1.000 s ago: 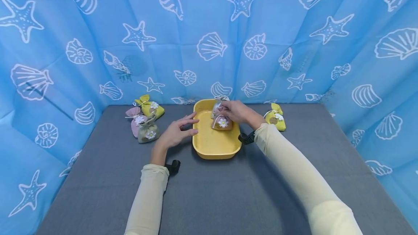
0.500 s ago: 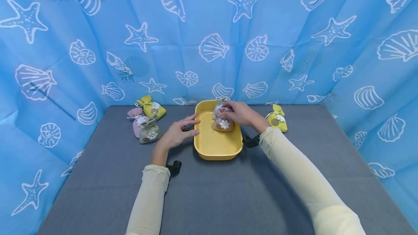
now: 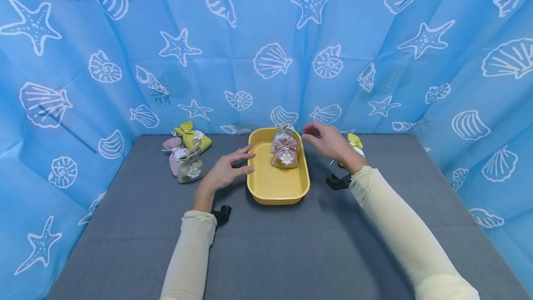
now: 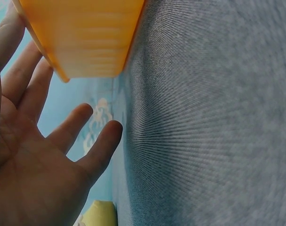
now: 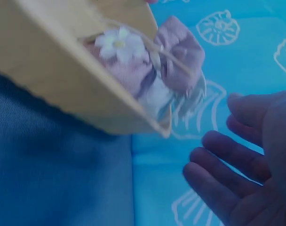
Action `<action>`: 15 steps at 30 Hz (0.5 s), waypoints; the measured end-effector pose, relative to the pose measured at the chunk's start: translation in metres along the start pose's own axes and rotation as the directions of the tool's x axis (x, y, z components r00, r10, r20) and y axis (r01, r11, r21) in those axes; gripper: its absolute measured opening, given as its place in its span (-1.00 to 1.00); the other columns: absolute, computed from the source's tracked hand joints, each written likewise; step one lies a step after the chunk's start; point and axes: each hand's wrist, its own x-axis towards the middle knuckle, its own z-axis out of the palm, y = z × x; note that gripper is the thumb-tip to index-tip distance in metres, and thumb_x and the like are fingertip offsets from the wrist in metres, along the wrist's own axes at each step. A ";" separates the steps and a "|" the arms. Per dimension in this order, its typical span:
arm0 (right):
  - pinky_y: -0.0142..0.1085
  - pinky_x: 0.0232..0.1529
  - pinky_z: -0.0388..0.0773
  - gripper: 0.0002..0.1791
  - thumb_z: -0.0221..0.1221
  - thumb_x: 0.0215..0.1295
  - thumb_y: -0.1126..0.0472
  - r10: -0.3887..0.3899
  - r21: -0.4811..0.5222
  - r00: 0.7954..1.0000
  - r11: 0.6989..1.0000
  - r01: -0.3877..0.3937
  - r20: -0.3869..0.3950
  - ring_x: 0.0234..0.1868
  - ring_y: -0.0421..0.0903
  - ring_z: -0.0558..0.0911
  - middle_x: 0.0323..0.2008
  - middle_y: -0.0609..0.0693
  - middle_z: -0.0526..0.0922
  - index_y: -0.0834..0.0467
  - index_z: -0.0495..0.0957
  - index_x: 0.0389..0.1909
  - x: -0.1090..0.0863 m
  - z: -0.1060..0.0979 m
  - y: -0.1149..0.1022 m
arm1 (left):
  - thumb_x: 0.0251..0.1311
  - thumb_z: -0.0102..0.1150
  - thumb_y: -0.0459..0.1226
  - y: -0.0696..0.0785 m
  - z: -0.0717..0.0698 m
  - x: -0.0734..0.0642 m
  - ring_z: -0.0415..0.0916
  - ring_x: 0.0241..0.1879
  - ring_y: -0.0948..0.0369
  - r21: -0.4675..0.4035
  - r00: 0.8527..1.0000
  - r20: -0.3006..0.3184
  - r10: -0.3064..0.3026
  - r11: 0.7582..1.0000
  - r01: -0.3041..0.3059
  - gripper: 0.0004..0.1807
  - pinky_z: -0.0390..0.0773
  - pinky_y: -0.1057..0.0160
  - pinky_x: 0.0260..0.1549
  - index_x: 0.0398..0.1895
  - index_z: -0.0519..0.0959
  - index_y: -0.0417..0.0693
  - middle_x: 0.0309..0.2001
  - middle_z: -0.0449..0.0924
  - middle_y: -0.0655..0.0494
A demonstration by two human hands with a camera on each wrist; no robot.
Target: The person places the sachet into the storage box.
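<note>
A yellow plastic tub (image 3: 270,188) stands at the middle of the table. In its far right corner sit a pink drawstring pouch (image 3: 281,161) with a white flower and, behind it, a pale grey pouch (image 3: 276,138). My left hand (image 3: 222,170) touches the tub's left rim with straight, spread fingers; the left wrist view shows the fingertips at the tub's edge. My right hand (image 3: 329,141) hovers just right of the tub, holding nothing, its fingers loosely bent. Beyond that hand lies a yellow pouch (image 3: 355,141), partly hidden by the wrist.
Left of the tub a cluster of pouches lies on the grey cloth: a yellow pouch (image 3: 201,142), a pink pouch (image 3: 174,163) and an olive-grey pouch (image 3: 187,170). A blue curtain (image 3: 233,68) with white shell prints borders the table's back and sides.
My right hand has let go of the pink pouch and moved right, out of the tub, partly covering the right yellow pouch. The left hand stays at the rim.
</note>
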 end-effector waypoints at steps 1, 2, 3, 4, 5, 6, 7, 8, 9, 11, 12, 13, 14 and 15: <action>0.09 0.25 0.56 -0.55 0.07 0.57 0.00 0.007 0.003 1.000 1.000 -0.007 -0.014 0.26 0.15 0.58 0.21 0.18 0.61 0.18 0.47 0.29 -0.002 -0.002 0.003 | 0.32 0.33 -0.05 0.000 0.000 0.000 -0.13 0.67 0.05 0.002 1.000 -0.001 0.000 1.000 0.000 -0.44 0.09 -0.22 0.55 0.39 0.52 0.18 0.58 0.11 0.53; 0.10 0.25 0.56 -0.56 0.07 0.57 -0.01 0.013 0.003 0.999 1.000 -0.013 -0.030 0.26 0.16 0.59 0.21 0.18 0.61 0.18 0.47 0.28 -0.004 -0.004 0.006 | 0.32 0.33 -0.04 0.000 0.000 0.000 -0.12 0.67 0.06 0.003 1.000 -0.002 -0.002 1.000 0.002 -0.44 0.09 -0.22 0.55 0.39 0.52 0.19 0.58 0.11 0.54; 0.10 0.24 0.56 -0.55 0.06 0.57 -0.01 0.022 0.004 0.999 1.000 -0.022 -0.046 0.26 0.16 0.58 0.21 0.18 0.61 0.18 0.47 0.28 -0.005 -0.006 0.010 | 0.32 0.33 -0.04 0.000 0.000 -0.001 -0.12 0.67 0.07 0.002 1.000 -0.002 -0.005 1.000 0.005 -0.44 0.08 -0.22 0.56 0.38 0.52 0.20 0.58 0.12 0.55; 0.11 0.24 0.56 -0.55 0.06 0.57 -0.01 0.029 0.005 0.998 1.000 -0.029 -0.062 0.26 0.17 0.58 0.21 0.19 0.61 0.18 0.47 0.28 -0.006 -0.008 0.014 | 0.32 0.33 -0.04 -0.001 0.001 -0.001 -0.11 0.67 0.07 0.000 1.000 -0.003 -0.005 1.000 0.005 -0.45 0.09 -0.22 0.56 0.38 0.53 0.21 0.57 0.12 0.55; 0.11 0.23 0.56 -0.55 0.05 0.58 -0.02 0.037 0.000 0.996 0.999 -0.037 -0.075 0.26 0.17 0.58 0.22 0.19 0.61 0.18 0.47 0.28 -0.008 -0.010 0.019 | 0.32 0.34 -0.04 -0.001 0.001 -0.001 -0.11 0.67 0.08 -0.006 1.000 -0.003 -0.004 1.000 0.004 -0.45 0.09 -0.22 0.55 0.37 0.53 0.21 0.57 0.13 0.55; 0.13 0.23 0.56 -0.55 0.04 0.58 -0.01 0.042 -0.006 0.995 0.999 -0.043 -0.089 0.27 0.19 0.57 0.22 0.21 0.60 0.19 0.47 0.28 -0.009 -0.012 0.023 | 0.32 0.34 -0.05 -0.001 0.001 -0.001 -0.10 0.67 0.07 -0.012 1.000 -0.002 -0.001 1.000 0.001 -0.44 0.10 -0.22 0.55 0.38 0.53 0.19 0.57 0.13 0.54; 0.14 0.23 0.55 -0.55 0.04 0.58 -0.01 0.048 -0.013 0.993 0.999 -0.049 -0.104 0.27 0.20 0.57 0.22 0.22 0.60 0.19 0.47 0.28 -0.011 -0.014 0.028 | 0.32 0.34 -0.05 0.000 0.001 -0.001 -0.09 0.66 0.07 -0.017 1.000 -0.002 0.002 1.000 -0.002 -0.44 0.10 -0.22 0.55 0.38 0.53 0.18 0.57 0.14 0.54; 0.14 0.23 0.55 -0.55 0.04 0.58 0.00 0.051 -0.019 0.992 0.998 -0.053 -0.119 0.27 0.21 0.57 0.22 0.22 0.60 0.19 0.47 0.28 -0.012 -0.017 0.033 | 0.31 0.34 -0.05 0.000 0.001 -0.001 -0.09 0.66 0.07 -0.021 1.000 -0.001 0.005 1.000 -0.005 -0.44 0.11 -0.22 0.55 0.38 0.53 0.17 0.57 0.14 0.53; 0.15 0.24 0.54 -0.56 0.04 0.58 0.00 0.055 -0.019 0.989 0.998 -0.058 -0.135 0.27 0.23 0.56 0.23 0.23 0.60 0.20 0.47 0.28 -0.014 -0.019 0.037 | 0.32 0.34 -0.05 -0.001 0.001 -0.001 -0.09 0.66 0.06 -0.025 1.000 -0.001 0.011 1.000 -0.011 -0.44 0.11 -0.22 0.55 0.38 0.53 0.15 0.57 0.14 0.52; 0.17 0.25 0.52 -0.56 0.04 0.58 0.01 0.062 -0.014 0.983 0.998 -0.065 -0.170 0.27 0.26 0.56 0.24 0.25 0.58 0.20 0.47 0.28 -0.018 -0.022 0.046 | 0.32 0.34 -0.06 -0.001 0.001 -0.001 -0.08 0.66 0.05 -0.027 1.000 -0.001 0.015 1.000 -0.015 -0.43 0.12 -0.22 0.54 0.38 0.53 0.12 0.57 0.14 0.52; 0.18 0.25 0.51 -0.55 0.04 0.58 0.01 0.066 -0.006 0.979 0.998 -0.068 -0.191 0.27 0.27 0.56 0.25 0.26 0.58 0.21 0.46 0.29 -0.021 -0.024 0.051 | 0.32 0.34 -0.05 -0.001 0.001 0.000 -0.08 0.66 0.05 -0.026 1.000 0.000 0.015 1.000 -0.015 -0.43 0.12 -0.23 0.54 0.38 0.52 0.11 0.57 0.14 0.52; 0.18 0.26 0.51 -0.55 0.05 0.58 0.00 0.074 0.007 0.974 0.997 -0.075 -0.214 0.27 0.28 0.57 0.26 0.25 0.57 0.20 0.47 0.29 -0.023 -0.025 0.055 | 0.32 0.33 -0.05 -0.001 0.001 0.000 -0.08 0.66 0.07 -0.027 1.000 0.000 0.012 1.000 -0.012 -0.43 0.11 -0.22 0.54 0.38 0.52 0.12 0.57 0.13 0.54; 0.19 0.25 0.52 -0.53 0.05 0.57 -0.02 0.083 0.022 0.969 0.997 -0.080 -0.233 0.28 0.28 0.57 0.27 0.26 0.56 0.20 0.46 0.30 -0.025 -0.026 0.059 | 0.32 0.33 -0.05 -0.001 0.001 0.000 -0.08 0.66 0.07 -0.028 1.000 0.001 0.010 1.000 -0.010 -0.43 0.11 -0.22 0.55 0.39 0.52 0.12 0.57 0.13 0.54; 0.19 0.25 0.51 -0.52 0.04 0.57 -0.03 0.090 0.033 0.963 0.996 -0.085 -0.255 0.28 0.29 0.56 0.29 0.27 0.55 0.21 0.46 0.30 -0.027 -0.027 0.063 | 0.32 0.33 -0.05 -0.001 0.001 0.000 -0.09 0.66 0.08 -0.027 1.000 0.001 0.006 1.000 -0.006 -0.43 0.10 -0.23 0.55 0.39 0.52 0.13 0.57 0.12 0.56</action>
